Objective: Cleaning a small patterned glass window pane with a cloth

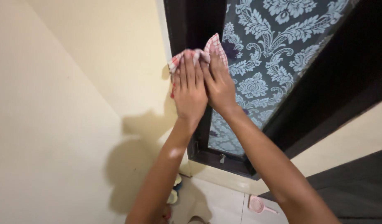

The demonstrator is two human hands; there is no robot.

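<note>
Your left hand (189,89) and right hand (218,83), fingers flat and side by side, press a soft, light red-and-white checked cloth (198,53) against the dark window frame (199,137) beside its blue floral-patterned pane (274,54); it likely bunches easily, so pin its middle.

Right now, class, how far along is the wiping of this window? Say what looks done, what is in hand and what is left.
Done: nothing tells wiped from unwiped; the patterned glass looks alike all over. In hand: both hands, left and right, press a checked cloth on the dark frame at the glass's edge. Left: can't be judged; the frame's bottom rail lies far from the cloth.
</note>
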